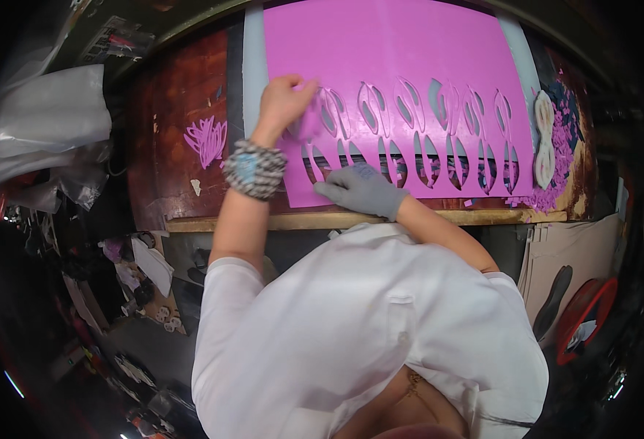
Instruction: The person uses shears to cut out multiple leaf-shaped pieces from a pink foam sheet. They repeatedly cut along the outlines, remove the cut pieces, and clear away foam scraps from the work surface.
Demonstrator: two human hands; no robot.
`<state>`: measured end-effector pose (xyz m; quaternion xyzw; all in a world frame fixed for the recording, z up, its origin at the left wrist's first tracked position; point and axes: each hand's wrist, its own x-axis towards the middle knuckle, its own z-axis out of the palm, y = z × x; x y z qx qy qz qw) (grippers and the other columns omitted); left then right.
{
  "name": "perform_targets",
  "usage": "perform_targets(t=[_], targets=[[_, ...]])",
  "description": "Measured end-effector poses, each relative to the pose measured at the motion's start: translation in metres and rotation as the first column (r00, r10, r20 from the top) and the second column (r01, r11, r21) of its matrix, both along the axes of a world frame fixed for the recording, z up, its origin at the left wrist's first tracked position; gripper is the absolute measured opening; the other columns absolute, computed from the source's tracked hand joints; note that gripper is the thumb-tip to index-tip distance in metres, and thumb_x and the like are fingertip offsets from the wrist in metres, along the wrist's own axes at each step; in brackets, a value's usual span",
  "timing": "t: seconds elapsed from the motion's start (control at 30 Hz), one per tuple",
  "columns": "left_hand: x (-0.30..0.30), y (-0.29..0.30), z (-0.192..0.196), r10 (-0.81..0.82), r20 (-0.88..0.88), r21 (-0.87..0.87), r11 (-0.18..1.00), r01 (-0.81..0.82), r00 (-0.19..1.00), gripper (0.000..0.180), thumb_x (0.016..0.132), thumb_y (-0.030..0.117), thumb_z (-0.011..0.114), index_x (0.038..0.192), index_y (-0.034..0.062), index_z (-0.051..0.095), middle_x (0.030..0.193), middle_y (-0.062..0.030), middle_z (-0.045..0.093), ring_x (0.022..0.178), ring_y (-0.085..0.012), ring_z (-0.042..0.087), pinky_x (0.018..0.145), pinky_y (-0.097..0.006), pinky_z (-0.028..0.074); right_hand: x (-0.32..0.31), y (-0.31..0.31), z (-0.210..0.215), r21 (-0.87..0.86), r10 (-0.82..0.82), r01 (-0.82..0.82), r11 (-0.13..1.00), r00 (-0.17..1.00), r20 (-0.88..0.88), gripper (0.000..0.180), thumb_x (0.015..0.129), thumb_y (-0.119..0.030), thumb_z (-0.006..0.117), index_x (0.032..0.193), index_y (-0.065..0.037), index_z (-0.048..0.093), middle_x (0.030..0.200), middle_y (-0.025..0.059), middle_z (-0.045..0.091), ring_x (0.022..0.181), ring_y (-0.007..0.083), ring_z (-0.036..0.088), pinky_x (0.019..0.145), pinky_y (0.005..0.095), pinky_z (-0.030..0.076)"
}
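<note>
A large pink sheet [388,44], likely foam, lies across the bench, with two rows of long sole-shaped cut-outs near its front edge. My left hand [287,106], bare and with a striped band at the wrist, is closed above the sheet's left side. A pink cut piece [307,123], smeared by motion, hangs from its fingers. My right hand [363,189], in a grey glove, rests on the front edge over the lower row, its fingers stretched out toward the left. Thin pink loops [206,141] lie heaped on the bench at the left.
A pale two-lobed piece [544,139] lies right of the sheet beside small pink scraps [556,196]. A light grey board [254,58] shows under the sheet. A wooden strip [219,222] edges the bench. Clear plastic bags [47,121] hang at the left; a red ring-shaped object [592,320] stands lower right.
</note>
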<state>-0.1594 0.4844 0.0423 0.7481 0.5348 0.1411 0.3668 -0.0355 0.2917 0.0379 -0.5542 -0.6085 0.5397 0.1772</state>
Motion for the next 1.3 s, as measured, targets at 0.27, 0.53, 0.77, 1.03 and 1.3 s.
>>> perform_targets(t=[0.27,0.53,0.77,1.03,1.3], targets=[[0.031,-0.003,-0.025,-0.038,-0.215,0.161,0.984,0.073,0.976,0.035,0.077,0.036,0.075,0.083,0.0018,0.071,0.079,-0.0184,0.069,0.079,-0.0325,0.068,0.072,-0.041,0.051,0.044,-0.001,0.004,-0.185,-0.487,0.455,0.871,0.851,-0.2,0.034,0.096,-0.031,0.059,0.086,0.0,0.068,0.066,0.0001,0.06,0.06,0.0076,0.053,0.055,0.0251,0.044],[-0.005,-0.027,0.009,0.106,0.353,-0.577,0.807,0.127,0.929,0.018,0.091,0.016,0.066,0.093,-0.0015,0.069,0.08,-0.0049,0.069,0.075,-0.0107,0.065,0.064,-0.023,0.051,0.037,0.024,-0.005,-0.361,-0.615,0.5,0.787,0.679,-0.4,0.041,0.096,-0.036,0.056,0.087,0.003,0.066,0.068,0.0068,0.062,0.057,0.0111,0.057,0.054,0.0259,0.047],[0.0,-0.085,-0.003,0.506,0.501,-0.788,0.602,0.128,0.703,0.021,0.091,0.018,0.069,0.095,-0.0025,0.069,0.078,-0.0039,0.068,0.062,-0.0087,0.062,0.054,-0.021,0.048,0.025,0.029,-0.004,-0.31,-0.599,0.521,0.795,0.754,-0.269,0.056,0.092,-0.049,0.059,0.075,0.003,0.065,0.057,0.0067,0.059,0.05,0.0141,0.057,0.05,0.0292,0.048],[0.029,-0.086,-0.026,0.3,0.505,-0.302,0.94,-0.16,0.809,0.013,0.092,0.015,0.066,0.087,0.003,0.067,0.071,-0.0003,0.062,0.058,-0.0081,0.055,0.053,-0.023,0.046,0.023,0.019,-0.018,-0.189,-0.709,0.69,0.699,0.631,-0.315,0.053,0.095,-0.047,0.055,0.071,-0.001,0.064,0.055,0.0075,0.058,0.048,0.0153,0.056,0.049,0.034,0.045],[-0.029,0.01,0.031,0.26,0.561,-0.135,0.966,-0.223,0.786,0.02,0.096,0.017,0.059,0.095,-0.001,0.068,0.083,-0.0056,0.069,0.075,-0.0103,0.062,0.067,-0.025,0.049,0.029,-0.02,-0.029,-0.028,-0.411,0.417,0.909,0.881,-0.234,0.038,0.1,-0.032,0.053,0.083,0.001,0.063,0.064,0.0044,0.059,0.06,0.0098,0.055,0.058,0.0275,0.046]])
